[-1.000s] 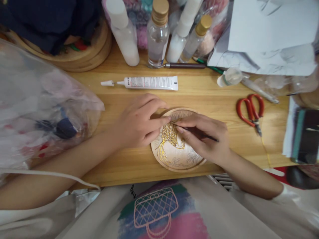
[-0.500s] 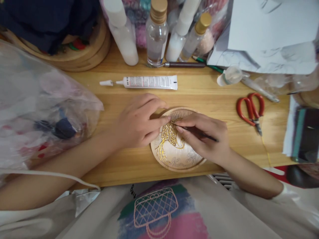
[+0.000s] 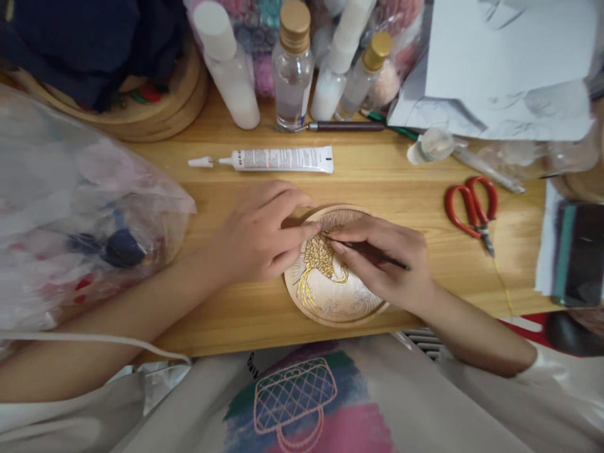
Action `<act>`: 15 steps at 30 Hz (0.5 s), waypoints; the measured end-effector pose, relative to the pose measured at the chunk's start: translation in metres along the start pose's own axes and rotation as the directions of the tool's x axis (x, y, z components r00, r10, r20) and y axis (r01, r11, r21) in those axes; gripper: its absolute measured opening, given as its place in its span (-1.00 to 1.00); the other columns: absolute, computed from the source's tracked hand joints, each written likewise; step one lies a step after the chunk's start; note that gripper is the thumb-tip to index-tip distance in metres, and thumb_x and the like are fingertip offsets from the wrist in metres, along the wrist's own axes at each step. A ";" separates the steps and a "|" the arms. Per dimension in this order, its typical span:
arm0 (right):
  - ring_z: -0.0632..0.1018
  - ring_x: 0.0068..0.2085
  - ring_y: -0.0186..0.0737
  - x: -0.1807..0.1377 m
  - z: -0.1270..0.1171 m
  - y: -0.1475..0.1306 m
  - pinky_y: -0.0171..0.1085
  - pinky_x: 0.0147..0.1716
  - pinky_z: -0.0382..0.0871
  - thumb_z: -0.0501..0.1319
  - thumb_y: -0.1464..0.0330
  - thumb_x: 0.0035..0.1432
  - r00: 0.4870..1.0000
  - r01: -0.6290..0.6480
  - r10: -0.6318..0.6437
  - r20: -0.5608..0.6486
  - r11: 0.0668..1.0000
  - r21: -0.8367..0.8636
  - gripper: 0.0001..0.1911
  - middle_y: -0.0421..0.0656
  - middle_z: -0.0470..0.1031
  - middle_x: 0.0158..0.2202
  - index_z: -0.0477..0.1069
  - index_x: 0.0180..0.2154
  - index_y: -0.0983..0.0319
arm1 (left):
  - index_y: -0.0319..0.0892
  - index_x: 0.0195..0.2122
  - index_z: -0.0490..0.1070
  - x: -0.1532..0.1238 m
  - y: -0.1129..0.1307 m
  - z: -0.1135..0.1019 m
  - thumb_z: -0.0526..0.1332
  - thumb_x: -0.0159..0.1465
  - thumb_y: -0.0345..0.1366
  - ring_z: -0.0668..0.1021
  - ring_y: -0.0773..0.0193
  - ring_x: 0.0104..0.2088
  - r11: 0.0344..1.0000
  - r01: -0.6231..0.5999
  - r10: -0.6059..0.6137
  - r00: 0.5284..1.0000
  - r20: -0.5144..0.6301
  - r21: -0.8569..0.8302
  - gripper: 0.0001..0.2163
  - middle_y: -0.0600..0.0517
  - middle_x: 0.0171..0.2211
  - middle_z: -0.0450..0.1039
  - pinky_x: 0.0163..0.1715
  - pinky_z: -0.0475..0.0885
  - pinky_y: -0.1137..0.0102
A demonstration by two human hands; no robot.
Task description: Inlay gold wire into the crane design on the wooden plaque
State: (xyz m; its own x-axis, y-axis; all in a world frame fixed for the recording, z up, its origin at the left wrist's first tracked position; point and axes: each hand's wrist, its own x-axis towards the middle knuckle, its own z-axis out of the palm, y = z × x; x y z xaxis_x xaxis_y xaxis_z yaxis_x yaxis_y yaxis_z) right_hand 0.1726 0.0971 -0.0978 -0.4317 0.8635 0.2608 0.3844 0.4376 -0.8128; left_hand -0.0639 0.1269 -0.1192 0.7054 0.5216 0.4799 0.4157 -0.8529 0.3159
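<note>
Right hand (image 3: 399, 283) pinches slim dark tool (image 3: 400, 264), long axis slanting up-left, tip at gold pattern (image 3: 318, 257) on round plate (image 3: 333, 292), just beside the spread-fingered left hand (image 3: 264, 236).

Back of bench (image 3: 391, 189): four bottles (image 3: 292, 82) in a row, caps white, gold, white, gold from left. Dark-handled tool (image 3: 349, 126) lies just in front. Back left: round wooden box (image 3: 184, 113), navy cloth (image 3: 94, 50) over it. Clear bag (image 3: 70, 182) nearer, same side. Back right: sketched papers (image 3: 509, 56). Far right: dark slab (image 3: 585, 264), teal edge.
</note>
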 end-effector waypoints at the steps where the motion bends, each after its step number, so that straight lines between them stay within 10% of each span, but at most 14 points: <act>1: 0.66 -0.27 -0.28 0.000 0.000 0.000 -0.30 -0.25 0.60 0.31 0.51 0.23 1.000 0.001 -0.001 -0.005 1.000 0.001 -0.87 -0.14 0.66 -0.30 0.54 -0.20 0.19 | -0.19 -0.06 0.48 0.000 0.000 0.000 0.14 0.34 -0.43 0.48 0.05 -0.03 1.000 0.006 -0.006 1.000 0.005 -0.004 -0.80 -0.18 -0.03 0.46 -0.09 0.50 0.09; 15: 0.64 -0.38 -0.34 0.005 -0.008 -0.005 -0.38 -0.39 0.55 0.35 0.49 0.15 0.979 -0.125 0.143 -0.147 0.984 0.124 -0.90 -0.21 0.66 -0.37 0.56 -0.30 0.17 | -0.03 0.03 0.48 0.004 -0.003 -0.008 0.23 0.35 -0.40 0.55 0.16 0.00 0.896 0.297 -0.322 0.947 -0.021 -0.330 -0.75 -0.02 -0.03 0.51 0.03 0.50 0.19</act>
State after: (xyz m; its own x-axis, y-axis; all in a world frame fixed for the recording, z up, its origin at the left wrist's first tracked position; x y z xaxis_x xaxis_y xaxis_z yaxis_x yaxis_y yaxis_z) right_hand 0.1756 0.1012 -0.0883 -0.2477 0.9444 0.2160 0.3312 0.2921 -0.8972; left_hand -0.0673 0.1317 -0.1114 0.5217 0.7688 0.3698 0.3926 -0.6012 0.6960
